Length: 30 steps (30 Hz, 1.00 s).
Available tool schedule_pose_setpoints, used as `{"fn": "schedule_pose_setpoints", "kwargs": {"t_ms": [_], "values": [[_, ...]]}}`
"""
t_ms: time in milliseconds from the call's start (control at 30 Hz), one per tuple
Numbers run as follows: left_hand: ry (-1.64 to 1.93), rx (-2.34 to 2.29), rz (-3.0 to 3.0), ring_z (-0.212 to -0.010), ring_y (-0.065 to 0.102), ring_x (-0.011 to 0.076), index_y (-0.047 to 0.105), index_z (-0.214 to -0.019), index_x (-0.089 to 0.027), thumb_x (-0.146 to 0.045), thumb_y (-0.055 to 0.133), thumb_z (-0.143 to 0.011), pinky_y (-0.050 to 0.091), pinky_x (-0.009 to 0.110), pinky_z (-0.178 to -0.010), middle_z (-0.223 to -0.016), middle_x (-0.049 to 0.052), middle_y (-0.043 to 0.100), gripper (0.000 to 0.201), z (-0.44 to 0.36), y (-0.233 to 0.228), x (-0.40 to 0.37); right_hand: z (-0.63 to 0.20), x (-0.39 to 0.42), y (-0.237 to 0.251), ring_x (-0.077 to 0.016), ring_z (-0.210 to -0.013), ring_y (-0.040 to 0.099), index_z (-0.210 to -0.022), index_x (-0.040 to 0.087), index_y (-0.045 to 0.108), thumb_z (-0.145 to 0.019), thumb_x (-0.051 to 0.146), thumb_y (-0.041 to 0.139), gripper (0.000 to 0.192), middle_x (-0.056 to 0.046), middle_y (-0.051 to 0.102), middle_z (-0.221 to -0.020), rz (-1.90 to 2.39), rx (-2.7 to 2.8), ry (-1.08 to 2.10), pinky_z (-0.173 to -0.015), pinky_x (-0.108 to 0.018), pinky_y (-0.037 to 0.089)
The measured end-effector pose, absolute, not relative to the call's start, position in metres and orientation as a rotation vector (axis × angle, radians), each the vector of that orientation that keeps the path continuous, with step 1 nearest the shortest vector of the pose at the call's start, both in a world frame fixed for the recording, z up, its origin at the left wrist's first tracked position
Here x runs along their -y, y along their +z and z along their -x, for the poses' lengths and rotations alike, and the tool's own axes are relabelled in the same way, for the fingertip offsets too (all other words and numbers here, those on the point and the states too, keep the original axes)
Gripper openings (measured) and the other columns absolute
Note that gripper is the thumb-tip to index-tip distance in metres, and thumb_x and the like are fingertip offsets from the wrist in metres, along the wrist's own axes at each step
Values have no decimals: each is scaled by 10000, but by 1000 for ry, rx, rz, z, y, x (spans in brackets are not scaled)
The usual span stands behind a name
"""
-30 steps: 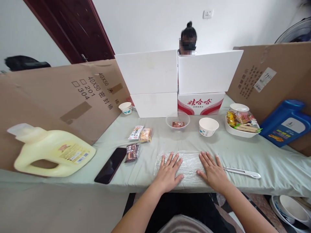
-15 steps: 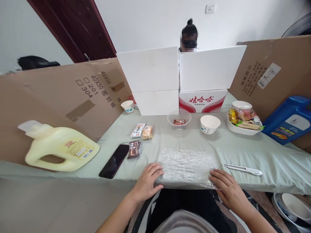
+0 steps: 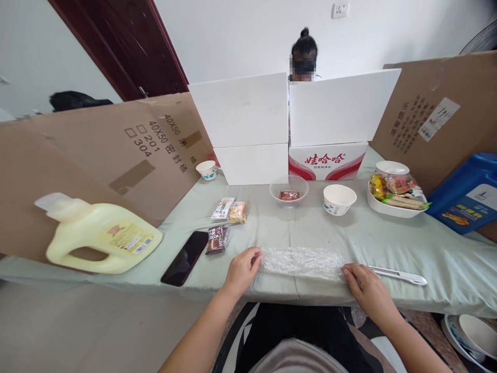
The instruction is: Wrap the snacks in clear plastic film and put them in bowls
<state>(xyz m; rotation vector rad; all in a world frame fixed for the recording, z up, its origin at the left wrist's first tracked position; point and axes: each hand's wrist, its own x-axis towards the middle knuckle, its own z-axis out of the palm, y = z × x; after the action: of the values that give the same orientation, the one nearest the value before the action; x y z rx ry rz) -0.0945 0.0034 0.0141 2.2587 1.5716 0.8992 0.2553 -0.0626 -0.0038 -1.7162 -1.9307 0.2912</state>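
A crinkled sheet of clear plastic film, folded into a narrow strip, lies along the front of the table. My left hand pinches its left end between thumb and fingers. At the right end, my right hand grips the film the same way. Just beyond my right hand lies a white-handled peeler-like tool, its near end partly behind the fingers. Left of my left hand are a dark cocoa snack packet and a black phone.
Behind the film stand a clear bowl holding a brown packet, a paper bowl and a white snack tray. A yellow jug and blue bottle flank the table. White boxes screen a person opposite.
The film has become a narrower strip, its near edge now farther from the table's front. Both hands have gone from lying flat on it to pinching its ends.
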Motion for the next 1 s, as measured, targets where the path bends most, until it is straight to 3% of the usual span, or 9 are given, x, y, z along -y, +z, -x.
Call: {"fn": "schedule_pose_setpoints", "kwargs": {"t_ms": [167,333,633,733,833,900,1000], "values": [[704,-1835,-2257,-752,686,172,626,-1046,-214,-185,588,-851,514,272,-729,-830,4,714,200,83,1,-27,-246,36,-5,-230,-731,621,-836,216,584,-964,361,370,288,-38,646,-691,2019,1934,70,-690,-340,380],[653,-1879,-2307,-833,676,182,635,-1017,-208,-173,571,-866,506,280,-769,-975,33,705,168,82,-7,-29,-241,26,-10,-240,-723,605,-751,212,551,-941,359,469,254,-31,620,-643,2111,2003,-239,-689,-344,322],[612,-1883,-2364,-814,664,185,640,-930,-198,-164,503,-901,508,284,-741,-916,29,692,144,82,-8,-31,-244,16,-13,-233,-683,603,-726,214,538,-950,429,472,318,-29,597,-606,2136,1965,-271,-663,-336,324],[617,-1935,-2407,-837,653,225,648,-979,-174,-186,518,-894,518,332,-743,-955,75,670,156,80,1,-26,-247,12,-10,-247,-691,603,-752,206,560,-943,455,471,326,-41,612,-615,2132,1936,-273,-656,-346,343],[807,-2035,-2525,-1054,591,317,646,-1063,-135,-222,517,-905,485,452,-879,-1140,165,612,221,73,16,-14,-244,14,-3,-274,-841,613,-908,174,607,-940,511,438,378,-94,683,-820,1940,1813,-328,-732,-376,399],[941,-1902,-2633,-1204,507,329,628,-1131,-138,-231,465,-940,421,488,-987,-1251,172,569,268,62,23,-2,-231,18,1,-283,-1024,589,-1048,159,613,-952,492,415,399,-126,682,-1044,1722,1858,-341,-876,-415,402],[747,-1436,-2798,-1374,347,311,473,-1368,-171,-354,438,-973,338,487,-1089,-1432,140,462,437,41,20,10,-200,24,1,-276,-1302,434,-1337,177,499,-951,485,412,501,-124,555,-1353,1419,2220,-216,-1089,-467,264]]}}
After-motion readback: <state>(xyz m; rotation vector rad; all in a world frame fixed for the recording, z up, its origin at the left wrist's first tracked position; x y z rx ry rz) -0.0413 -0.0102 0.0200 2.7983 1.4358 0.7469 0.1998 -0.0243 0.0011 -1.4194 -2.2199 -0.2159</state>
